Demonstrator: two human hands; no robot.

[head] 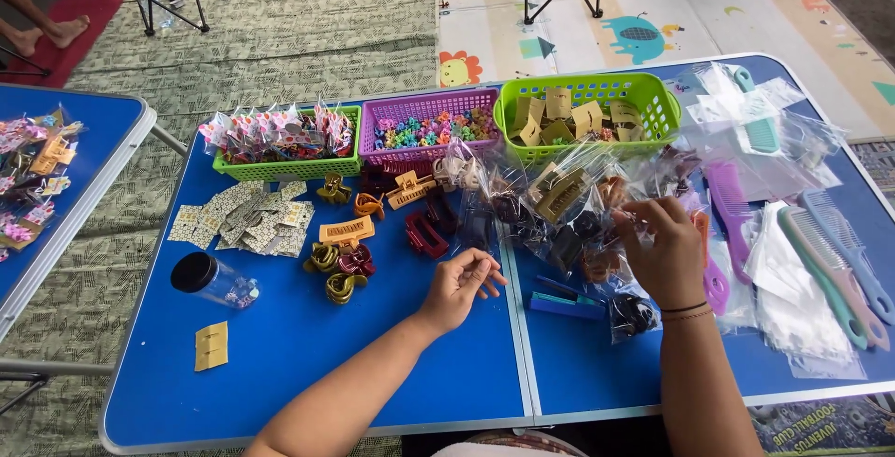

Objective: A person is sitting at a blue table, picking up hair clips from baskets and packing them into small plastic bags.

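Blue table [280,364] | three baskets [424,112] | left hand [457,284] fingers open, empty | right hand [664,247] fingers pinching one clear bag [597,205]

Left of the purple basket [427,126] sits a green basket [284,166]; further left, patterned cards [242,219]; below them, a black-lidded jar [213,280].

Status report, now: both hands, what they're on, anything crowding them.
Left hand loosely curled, empty, resting on blue table. Right hand pinching clear plastic bag in the bagged hair clips pile. Loose claw clips left of the hands; combs right.
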